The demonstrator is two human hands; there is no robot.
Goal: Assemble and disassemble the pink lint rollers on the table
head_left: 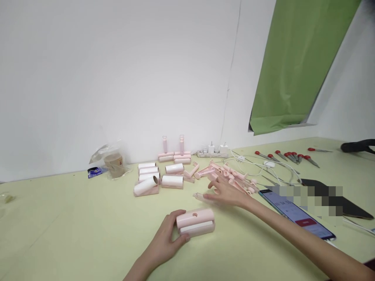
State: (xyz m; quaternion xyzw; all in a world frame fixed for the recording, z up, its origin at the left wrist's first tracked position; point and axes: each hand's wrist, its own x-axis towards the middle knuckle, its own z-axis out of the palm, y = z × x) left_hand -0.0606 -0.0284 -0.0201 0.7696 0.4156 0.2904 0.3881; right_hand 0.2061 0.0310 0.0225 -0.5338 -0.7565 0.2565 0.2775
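My left hand [170, 238] is wrapped round the left end of a pink lint roller case [202, 215], thumb in front and fingers over the top. A round hole shows in the case's upper side, and a white roll sits in its front slot. My right hand [227, 191] is at the near edge of a heap of pink plastic handle parts [234, 173], its fingers bent. A translucent handle piece [199, 197] with a shaped tip sticks out to the left from under the thumb and seems gripped; its other end is hidden by the hand.
White rolls in pink trays [172, 181] stand in rows behind. Two lint rollers with upright handles [182, 146] are against the wall beside a power strip [212, 154]. A phone [295, 214], red-ended tools [290, 156], cables and a bagged cup [114, 164] lie around.
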